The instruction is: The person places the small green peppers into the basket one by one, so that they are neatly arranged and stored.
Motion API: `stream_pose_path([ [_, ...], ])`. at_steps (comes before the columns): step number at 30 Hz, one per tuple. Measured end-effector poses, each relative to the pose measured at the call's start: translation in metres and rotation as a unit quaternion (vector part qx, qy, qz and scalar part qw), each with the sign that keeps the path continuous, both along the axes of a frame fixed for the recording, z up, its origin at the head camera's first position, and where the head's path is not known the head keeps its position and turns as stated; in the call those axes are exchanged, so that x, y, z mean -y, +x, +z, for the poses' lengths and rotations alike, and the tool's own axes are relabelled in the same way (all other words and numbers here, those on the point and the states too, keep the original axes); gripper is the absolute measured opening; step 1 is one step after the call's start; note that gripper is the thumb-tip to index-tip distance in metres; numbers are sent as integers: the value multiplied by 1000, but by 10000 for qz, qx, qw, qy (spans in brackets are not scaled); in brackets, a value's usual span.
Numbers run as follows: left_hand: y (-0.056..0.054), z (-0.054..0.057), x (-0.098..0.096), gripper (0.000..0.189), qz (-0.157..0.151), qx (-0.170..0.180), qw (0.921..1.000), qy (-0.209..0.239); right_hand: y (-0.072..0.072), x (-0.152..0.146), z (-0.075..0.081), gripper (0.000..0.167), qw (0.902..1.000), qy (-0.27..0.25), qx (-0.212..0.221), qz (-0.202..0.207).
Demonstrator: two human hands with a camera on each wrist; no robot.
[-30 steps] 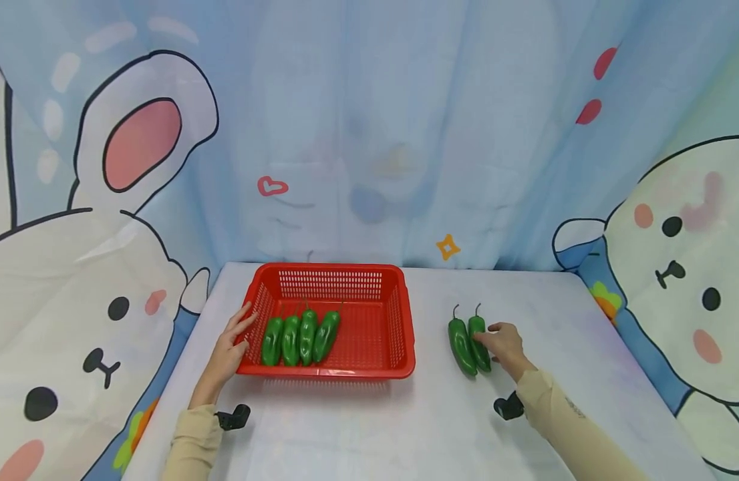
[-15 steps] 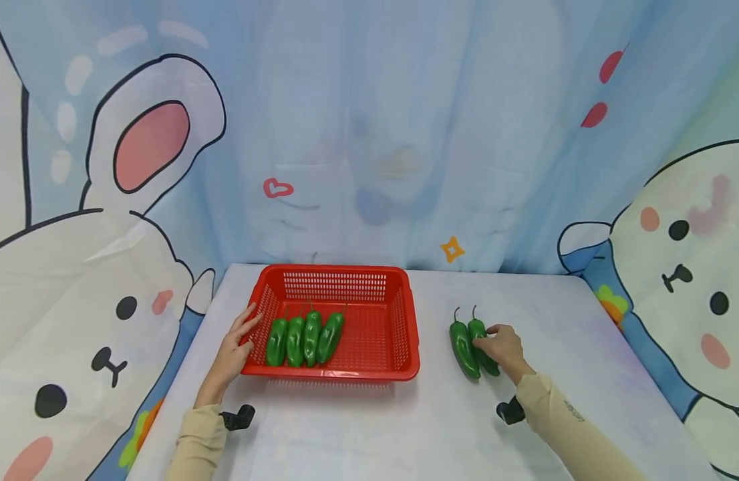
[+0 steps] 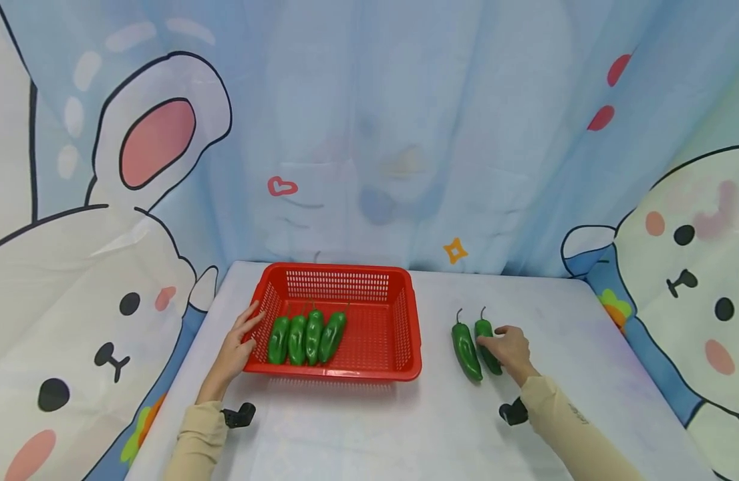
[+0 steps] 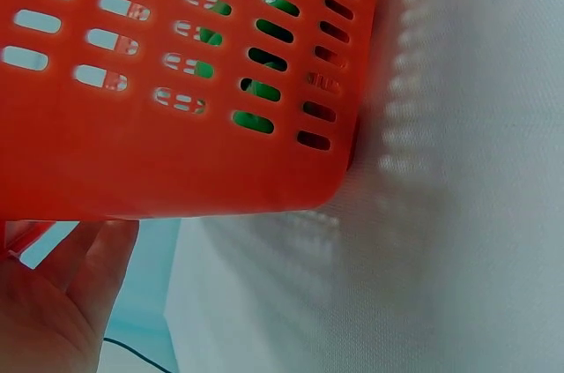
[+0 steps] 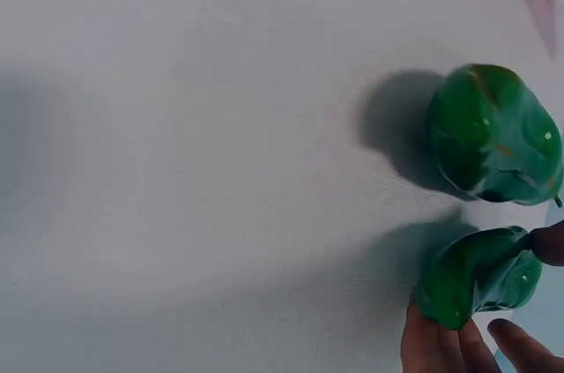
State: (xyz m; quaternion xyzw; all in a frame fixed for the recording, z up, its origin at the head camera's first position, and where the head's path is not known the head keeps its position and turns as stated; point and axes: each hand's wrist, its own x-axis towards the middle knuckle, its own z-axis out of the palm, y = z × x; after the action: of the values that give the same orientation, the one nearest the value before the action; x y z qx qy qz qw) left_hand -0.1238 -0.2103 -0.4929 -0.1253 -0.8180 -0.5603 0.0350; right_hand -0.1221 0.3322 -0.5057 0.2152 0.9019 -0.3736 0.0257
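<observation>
In the head view my left hand (image 3: 233, 347) rests at the left rim of a red plastic basket (image 3: 378, 375), its fingers fairly straight and spread over the edge. Part of that hand (image 4: 66, 294) shows by the rim in the left wrist view. Several green chili peppers (image 3: 313, 336) lie side by side in the basket's left half. Right of it, my right hand (image 3: 510, 351) pinches a green chili pepper (image 3: 485, 331) on the table. The right wrist view shows thumb and fingers on opposite sides of this pepper (image 5: 458, 280). Another chili pepper (image 3: 467, 353) lies just left of it.
A white cloth covers the table (image 3: 417, 427). A blue curtain (image 3: 381, 133) with cartoon animals hangs behind and along both sides. Small black wrist cameras (image 3: 240, 415) sit on both wrists.
The lower end of the pinched pepper has swung slightly right, widening the gap to its neighbour. The right hand has shifted slightly with it. My left hand stays at the basket rim.
</observation>
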Motion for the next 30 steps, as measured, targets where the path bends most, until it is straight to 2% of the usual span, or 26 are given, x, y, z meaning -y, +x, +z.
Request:
stream_pose_path([
  [7, -1, -4, 1, 60, 90, 185, 9998, -74, 0, -7, 7, 69, 9913, -1178, 185, -558],
  [11, -1, -3, -1, 59, 62, 153, 9998, -68, -1, -14, 14, 74, 9758, -2035, 272, -748],
  [16, 0, 0, -1, 59, 32, 88, 9999, -91, -6, -21, 28, 81, 9454, -2999, 410, -1208],
  [20, 1, 2, -2, 59, 49, 82, 10000, -10, -11, -17, 42, 79, 9194, -3659, 310, -1408],
  [24, 8, 16, -9, 57, 39, 229, 9997, 23, -12, -9, 58, 61, 8942, -4260, 241, -1351],
  [25, 8, 16, -9, 57, 30, 197, 9998, -10, -13, -6, 63, 56, 8876, -4417, 223, -1289],
  [28, 6, 14, -8, 57, 53, 207, 9997, -106, -17, 8, 76, 46, 8688, -4826, 193, -1094],
  [30, 1, 6, -4, 58, 75, 141, 9998, -124, -21, 21, 85, 41, 8513, -5174, 87, -862],
])
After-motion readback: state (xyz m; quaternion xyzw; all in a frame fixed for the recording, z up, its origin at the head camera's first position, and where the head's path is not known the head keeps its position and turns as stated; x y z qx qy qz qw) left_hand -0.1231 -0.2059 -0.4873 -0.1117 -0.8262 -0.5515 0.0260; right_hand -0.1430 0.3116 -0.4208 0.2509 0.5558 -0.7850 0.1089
